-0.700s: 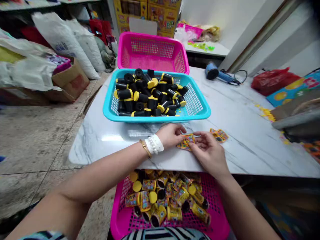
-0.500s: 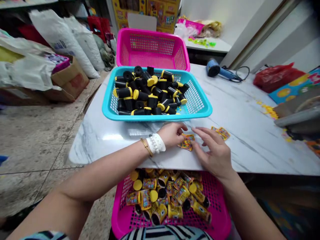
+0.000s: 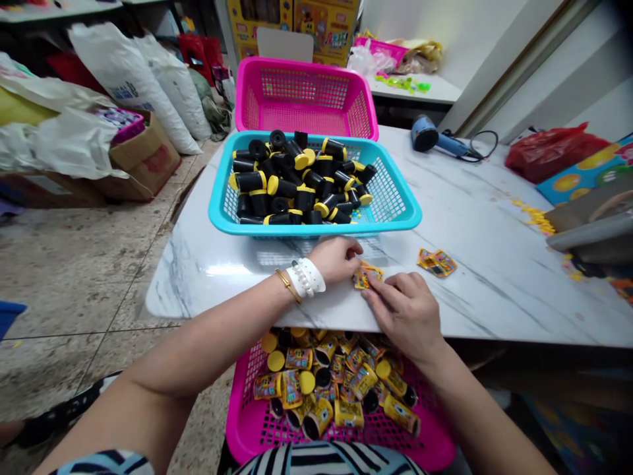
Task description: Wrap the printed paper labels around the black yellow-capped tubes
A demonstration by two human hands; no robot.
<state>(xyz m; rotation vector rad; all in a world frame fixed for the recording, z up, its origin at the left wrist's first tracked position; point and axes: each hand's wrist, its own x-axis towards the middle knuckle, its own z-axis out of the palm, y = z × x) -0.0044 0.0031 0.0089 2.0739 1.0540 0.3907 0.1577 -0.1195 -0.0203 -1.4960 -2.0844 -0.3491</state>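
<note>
My left hand (image 3: 336, 258), with a white band and bracelets at the wrist, is closed at the left edge of a small stack of printed yellow-orange labels (image 3: 364, 274) on the table. From the right, my right hand (image 3: 409, 310) pinches the near right edge of the same stack, thumb and fingertips together. Both hands partly cover these labels. A few more labels (image 3: 437, 262) lie to the right. Beyond my hands, a blue basket (image 3: 414, 218) holds black cylinders (image 3: 281, 187) with yellow caps.
Below the table edge, a pink basket (image 3: 237, 429) holds several label-wrapped yellow cylinders (image 3: 349, 414). Another pink basket (image 3: 306, 120) stands behind the blue one. At the back right lies a blue heat gun (image 3: 425, 134) with its cord; a red bag (image 3: 544, 153) is farther right.
My right hand has come down and left, its spread fingers closing onto the labels' edge. My left hand stays near the stack's left side. The view has shifted slightly.
</note>
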